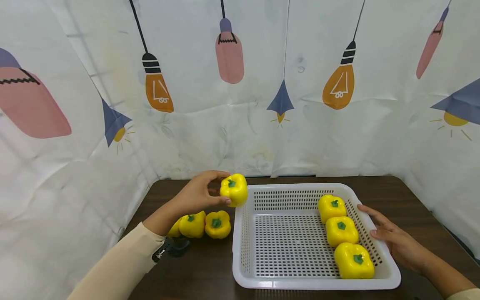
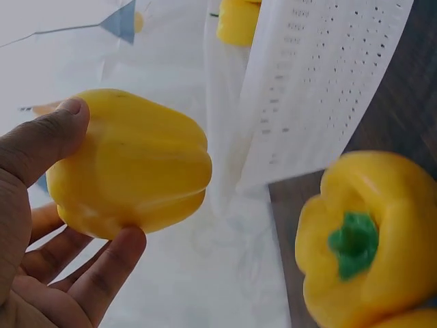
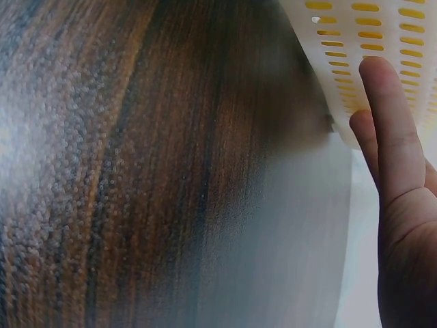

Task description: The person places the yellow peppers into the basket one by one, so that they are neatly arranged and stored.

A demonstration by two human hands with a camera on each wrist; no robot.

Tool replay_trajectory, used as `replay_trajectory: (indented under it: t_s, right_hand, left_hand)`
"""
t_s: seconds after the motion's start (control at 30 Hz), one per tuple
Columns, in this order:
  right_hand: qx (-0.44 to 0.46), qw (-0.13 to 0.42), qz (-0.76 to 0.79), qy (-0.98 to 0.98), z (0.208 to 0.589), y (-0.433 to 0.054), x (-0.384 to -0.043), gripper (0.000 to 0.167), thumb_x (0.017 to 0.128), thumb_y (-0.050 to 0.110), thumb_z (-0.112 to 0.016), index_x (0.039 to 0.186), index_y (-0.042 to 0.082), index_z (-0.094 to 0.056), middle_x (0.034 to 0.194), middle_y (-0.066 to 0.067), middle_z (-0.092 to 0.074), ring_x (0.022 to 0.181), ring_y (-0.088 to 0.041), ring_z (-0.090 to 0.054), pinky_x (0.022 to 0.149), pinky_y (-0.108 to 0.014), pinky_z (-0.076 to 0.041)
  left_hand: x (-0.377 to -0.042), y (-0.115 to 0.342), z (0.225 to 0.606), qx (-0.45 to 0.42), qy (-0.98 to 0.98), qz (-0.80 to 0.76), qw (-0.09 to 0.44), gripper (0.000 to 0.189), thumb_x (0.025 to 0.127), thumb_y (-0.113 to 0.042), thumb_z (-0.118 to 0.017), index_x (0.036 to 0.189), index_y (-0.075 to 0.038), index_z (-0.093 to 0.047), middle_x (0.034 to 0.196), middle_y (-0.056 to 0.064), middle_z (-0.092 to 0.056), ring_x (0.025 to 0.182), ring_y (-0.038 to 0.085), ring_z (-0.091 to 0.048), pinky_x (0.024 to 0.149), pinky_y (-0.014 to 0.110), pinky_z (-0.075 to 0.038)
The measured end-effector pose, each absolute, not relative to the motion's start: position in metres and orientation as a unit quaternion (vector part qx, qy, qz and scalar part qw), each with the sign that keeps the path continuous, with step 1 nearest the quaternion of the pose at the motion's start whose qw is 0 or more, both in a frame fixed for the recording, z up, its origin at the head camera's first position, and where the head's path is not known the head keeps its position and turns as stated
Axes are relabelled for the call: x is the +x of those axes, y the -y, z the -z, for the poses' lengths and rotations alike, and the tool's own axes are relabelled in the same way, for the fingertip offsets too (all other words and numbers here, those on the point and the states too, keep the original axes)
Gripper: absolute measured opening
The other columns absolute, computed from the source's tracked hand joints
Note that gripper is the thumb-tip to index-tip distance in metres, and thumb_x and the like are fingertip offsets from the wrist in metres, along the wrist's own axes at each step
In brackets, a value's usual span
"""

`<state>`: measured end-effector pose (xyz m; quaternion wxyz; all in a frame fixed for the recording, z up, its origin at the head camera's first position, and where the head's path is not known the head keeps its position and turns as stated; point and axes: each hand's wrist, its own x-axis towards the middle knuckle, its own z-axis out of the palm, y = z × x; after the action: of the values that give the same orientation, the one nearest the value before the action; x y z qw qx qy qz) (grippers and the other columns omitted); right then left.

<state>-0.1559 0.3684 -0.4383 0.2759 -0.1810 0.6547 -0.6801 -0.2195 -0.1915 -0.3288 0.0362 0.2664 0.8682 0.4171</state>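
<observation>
In the head view my left hand (image 1: pixel 200 189) holds a yellow bell pepper (image 1: pixel 234 191) with a green stem above the left rim of a white perforated basket (image 1: pixel 240 250). The left wrist view shows the thumb on one side of this pepper (image 2: pixel 130 164) and fingertips on the other. Three yellow peppers stand in a row along the basket's right side, one of them the middle pepper (image 1: pixel 341 231). Out at the basket's right wall is my right hand (image 1: pixel 399 241); in the right wrist view its straight fingers (image 3: pixel 392 130) lie against the slotted wall.
Left of the basket, several yellow peppers sit on the dark wooden table (image 1: pixel 210 271), including one beside the basket (image 1: pixel 217 225). My left forearm partly covers them. A white sheet printed with lamps (image 1: pixel 255 137) hangs behind and around the table.
</observation>
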Motion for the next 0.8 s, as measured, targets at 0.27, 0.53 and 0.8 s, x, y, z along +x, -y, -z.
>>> replay_trajectory:
  t_s: [0.27,0.53,0.8]
  right_hand:
    - [-0.174,0.281,0.681,-0.654,0.437,-0.369,-0.156,0.063,0.110,0.015,-0.023,0.161,0.051,-0.011,0.144,0.022,-0.040,0.125,-0.022,-0.059,0.094,-0.060,-0.052]
    - [-0.176,0.285,0.690,-0.641,0.440,-0.369,-0.157,0.063,0.110,0.015,-0.021,0.159,0.053,-0.015,0.144,0.022,-0.041,0.125,-0.022,-0.059,0.094,-0.062,-0.051]
    - [-0.176,0.279,0.686,-0.648,0.439,-0.368,-0.158,0.063,0.110,0.015,-0.021,0.161,0.051,-0.012,0.145,0.021,-0.040,0.125,-0.022,-0.059,0.094,-0.061,-0.052]
  left_hand:
    - [-0.223,0.162,0.332,0.295,-0.860,-0.413,0.046,0.078,0.084,-0.028,-0.088,0.148,-0.007,-0.050,0.133,0.003,-0.057,0.109,0.018,-0.065,0.090,0.032,-0.058]
    - [-0.230,0.137,0.338,0.317,-0.860,-0.397,0.055,0.077,0.083,-0.025,-0.089,0.147,-0.005,-0.052,0.140,0.003,-0.054,0.114,0.017,-0.061,0.092,0.033,-0.056]
    - [-0.236,0.113,0.337,0.333,-0.861,-0.381,0.054,0.077,0.082,-0.022,-0.089,0.146,-0.001,-0.052,0.139,0.003,-0.057,0.115,0.016,-0.058,0.091,0.027,-0.056]
